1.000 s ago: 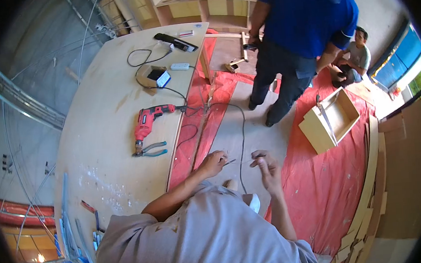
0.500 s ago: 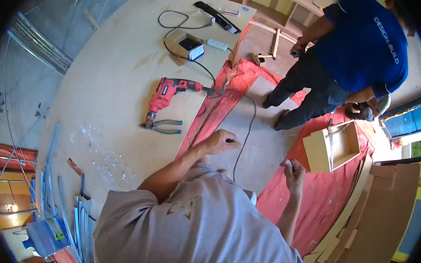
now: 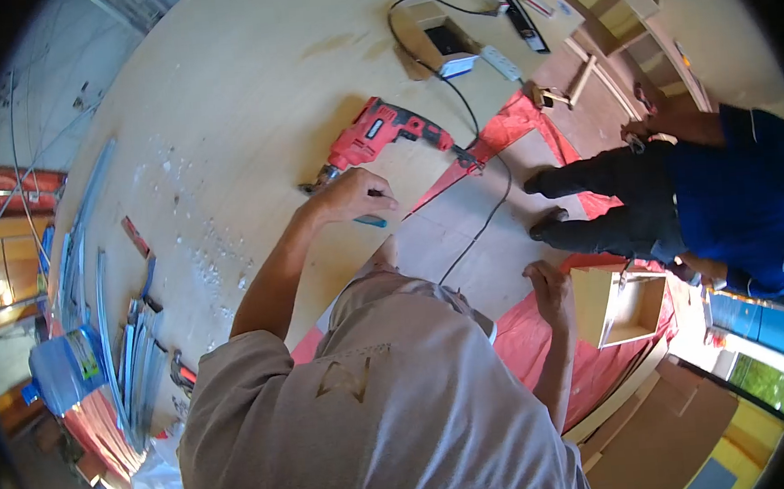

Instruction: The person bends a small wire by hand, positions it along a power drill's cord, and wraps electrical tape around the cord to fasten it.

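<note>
My left hand [image 3: 359, 195] is over the table's near edge with its fingers curled closed. It covers most of the pliers [image 3: 370, 220], of which a teal handle end shows below the fingers. Whether the hand touches them I cannot tell. Just beyond lies a red and black power drill [image 3: 377, 134] on its side, its chuck pointing toward my left wrist. My right hand [image 3: 550, 290] hangs over the floor at the right, fingers bent together. Anything inside either hand is hidden.
A co-worker in a blue shirt [image 3: 739, 202] stands at the right. Beside my right hand is a wooden box [image 3: 596, 307] on red sheeting. The table [image 3: 259, 163] also bears an open carton [image 3: 418, 38], a power strip [image 3: 500, 62] and metal strips [image 3: 132, 363]. A cord [image 3: 486, 224] crosses the floor.
My left hand has gone from beyond the table edge to above the pliers, covering them. The view has turned, and the co-worker appears farther right and more bent over.
</note>
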